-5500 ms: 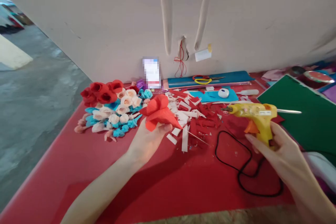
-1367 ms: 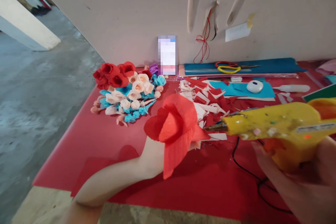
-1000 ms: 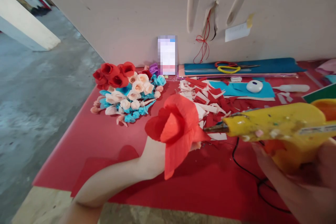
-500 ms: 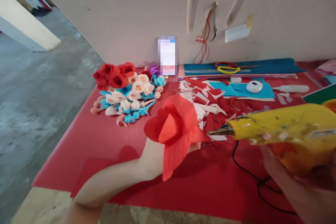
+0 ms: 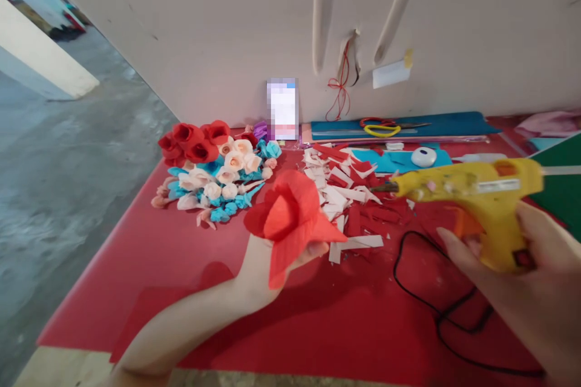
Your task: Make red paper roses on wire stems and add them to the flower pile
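Note:
A red crepe paper flower (image 5: 293,211) with wide petals is held up over the table by my left hand (image 5: 261,266); the petals cover most of its fingers. My right hand (image 5: 512,278) grips the handle of a yellow hot glue gun (image 5: 463,184), index finger near the orange trigger. The gun's metal nozzle points left toward the flower, with a gap between them. A black cord (image 5: 436,302) loops on the table below the gun.
Finished paper flowers, including red ones (image 5: 195,142), lie at the back left. Paper scraps (image 5: 345,187) spread behind the flower. Scissors (image 5: 381,127) rest on blue paper by the wall. A phone (image 5: 284,109) leans there. A white earbud case (image 5: 423,157) sits at the back right.
The glue gun has drawn back to the right, away from the flower, and shows more of its handle. The flower stays in my left hand, slightly shifted as the view moved.

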Demonstrator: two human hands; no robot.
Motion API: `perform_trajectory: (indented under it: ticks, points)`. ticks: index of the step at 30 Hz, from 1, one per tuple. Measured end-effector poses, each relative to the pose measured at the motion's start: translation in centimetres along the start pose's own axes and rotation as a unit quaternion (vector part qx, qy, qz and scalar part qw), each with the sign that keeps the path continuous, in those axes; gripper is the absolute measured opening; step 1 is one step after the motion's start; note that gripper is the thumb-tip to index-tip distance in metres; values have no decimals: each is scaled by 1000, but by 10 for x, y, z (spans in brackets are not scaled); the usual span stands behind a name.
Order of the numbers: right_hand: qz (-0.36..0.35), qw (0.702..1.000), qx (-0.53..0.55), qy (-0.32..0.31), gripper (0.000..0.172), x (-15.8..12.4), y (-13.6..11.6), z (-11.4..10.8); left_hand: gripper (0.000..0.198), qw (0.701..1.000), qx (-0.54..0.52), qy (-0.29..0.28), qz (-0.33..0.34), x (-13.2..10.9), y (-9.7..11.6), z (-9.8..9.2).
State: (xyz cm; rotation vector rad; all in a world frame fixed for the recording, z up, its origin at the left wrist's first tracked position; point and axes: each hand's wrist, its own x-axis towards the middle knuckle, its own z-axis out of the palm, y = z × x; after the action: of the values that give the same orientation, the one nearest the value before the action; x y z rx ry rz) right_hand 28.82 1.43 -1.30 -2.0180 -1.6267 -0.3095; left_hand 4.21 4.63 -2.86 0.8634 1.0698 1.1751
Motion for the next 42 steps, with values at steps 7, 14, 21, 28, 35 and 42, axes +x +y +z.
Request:
perform_trajectory:
  ticks: [7,14,21,28,35,42]
  points:
    - [23,988,-26,-149,27,15,53,26,16,972,180,-147,38,25,4,4]
    - [20,985,-58,-162,25,-14,98,66,10,973,117,-196,18,24,1,6]
    - [-70,992,106,-25,8,-12,31,10,17,976,39,-211,-38,10,9,8]
    - [-122,907,376,-147,11,-7,-54,-31,34,988,30,-146,-47,-7,11,9]
    - [-93,857,460,-215,13,-3,-65,-17,28,979,74,-187,8,-3,12,4]
    - [-62,814,495,-298,9,1,-63,-14,22,971,83,-224,-8,-2,14,1]
